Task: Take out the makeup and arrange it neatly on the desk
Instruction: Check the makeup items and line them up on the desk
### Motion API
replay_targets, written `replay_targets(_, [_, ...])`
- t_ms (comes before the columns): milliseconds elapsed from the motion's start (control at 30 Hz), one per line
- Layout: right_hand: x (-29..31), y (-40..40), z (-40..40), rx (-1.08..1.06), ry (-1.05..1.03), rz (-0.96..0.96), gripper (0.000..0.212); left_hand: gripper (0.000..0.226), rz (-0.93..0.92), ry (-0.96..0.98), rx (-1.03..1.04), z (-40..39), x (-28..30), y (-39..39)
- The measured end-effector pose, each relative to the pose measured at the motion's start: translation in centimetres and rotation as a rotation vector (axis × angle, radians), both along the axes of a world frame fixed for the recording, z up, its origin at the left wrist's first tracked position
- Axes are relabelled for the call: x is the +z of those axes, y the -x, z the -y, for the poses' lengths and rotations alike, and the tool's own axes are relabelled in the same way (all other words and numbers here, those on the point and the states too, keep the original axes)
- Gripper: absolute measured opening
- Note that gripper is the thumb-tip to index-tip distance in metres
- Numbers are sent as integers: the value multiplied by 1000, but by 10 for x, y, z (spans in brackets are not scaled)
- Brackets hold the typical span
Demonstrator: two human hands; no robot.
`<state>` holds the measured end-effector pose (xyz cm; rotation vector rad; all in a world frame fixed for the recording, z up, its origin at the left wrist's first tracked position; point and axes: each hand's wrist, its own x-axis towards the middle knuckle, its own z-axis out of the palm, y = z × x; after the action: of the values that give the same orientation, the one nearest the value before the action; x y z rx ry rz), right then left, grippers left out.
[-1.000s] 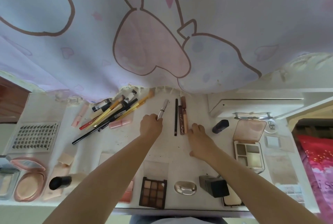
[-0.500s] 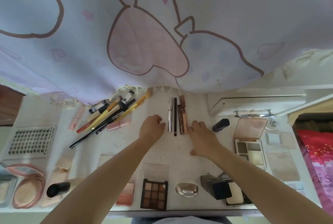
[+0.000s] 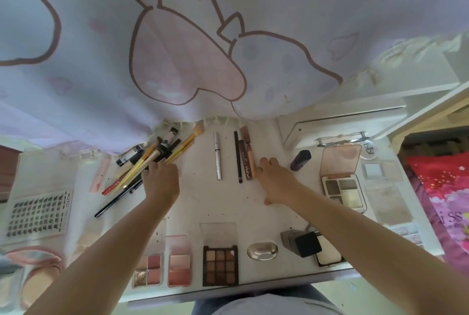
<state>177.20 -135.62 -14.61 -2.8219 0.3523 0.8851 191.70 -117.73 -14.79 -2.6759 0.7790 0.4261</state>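
Along the far edge of the white tabletop (image 3: 193, 203), under the hem of a pale curtain with pink heart outlines (image 3: 177, 61), lies the loose makeup. Left hand (image 3: 161, 181) sits at the near end of a jumbled pile of yellow-handled brushes and black pencils (image 3: 152, 160), left of centre; fingers curled onto the handles, but can't tell whether they're actually clamped on one. Right hand (image 3: 275, 179) lies palm-down, fingers spread, holding nothing, fingertips just beside a brown-and-copper tube (image 3: 247, 154).

That tube touches a thin black pencil (image 3: 238, 157) on its left. A slim silver pen-shaped tube (image 3: 217, 156) lies parallel, apart from both, between the two hands. All three point at the far edge.

Right of the right hand: dark purple lipstick (image 3: 300, 160) on its side, then an open pink-lidded eyeshadow compact (image 3: 341, 180).

Near edge, left to right: two pink blush palettes (image 3: 163, 269), a brown nine-pan eyeshadow palette (image 3: 220, 265), a silver oval pebble-shaped case (image 3: 262, 251), a black cube-capped bottle (image 3: 303, 242) beside a white compact.

Left edge: clear tray of false lashes (image 3: 38, 213).
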Motion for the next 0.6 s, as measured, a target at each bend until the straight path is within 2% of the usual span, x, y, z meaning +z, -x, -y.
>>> replay_targets(133, [6, 2, 8, -84, -118, -5, 47, 25, -182, 250, -34, 6, 11, 6])
replay_targets(200, [17, 2, 10, -200, -217, 25, 47, 17, -314, 412, -42, 12, 22, 9])
replay_targets(233, [26, 2, 9, -280, -275, 71, 50, 9, -456, 512, -37, 13, 29, 10])
replay_targets(267, [35, 2, 7, -362, -337, 134, 51, 13, -649, 619, 12, 15, 38, 11])
replay_targets(333, [55, 0, 1, -550, -499, 271, 46, 17, -1052, 811, 207, 17, 58, 17])
replay_targets(367, [65, -2, -3, -656, -605, 331, 41, 12, -1154, 877, 303, 18, 69, 21])
replay_targets(467, [97, -7, -19, -904, -899, 434, 25, 14, -1215, 1022, 490, 18, 95, 29])
replay_targets(600, [128, -9, -42, -923, -1048, 470, 22, 32, -1396, 1079, 369, 11, 122, 28])
